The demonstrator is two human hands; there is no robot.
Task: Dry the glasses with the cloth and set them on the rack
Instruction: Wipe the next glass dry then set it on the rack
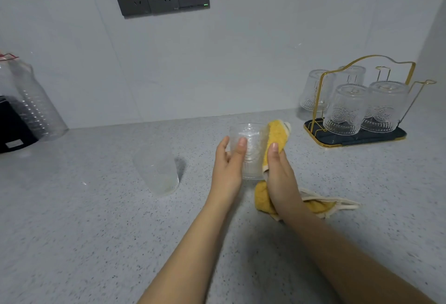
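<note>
gripping a glass (251, 151), left hand (228, 166); right hand (281, 173) presses yellow cloth (275, 142) against it (above open counter (96, 231)).

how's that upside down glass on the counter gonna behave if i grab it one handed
The upside-down glass looks wet and beaded, so it is probably slippery; a firm grip around its embossed wall seems wise. It stands on its wider rim, so a light nudge would more likely slide it than tip it. Being thin clear glass, it is likely fragile against the stone counter.

clear glass (248, 151) held upright against yellow cloth (275, 142); another glass (156, 171) inverted on counter; four inverted on gold rack (357, 120).
</note>
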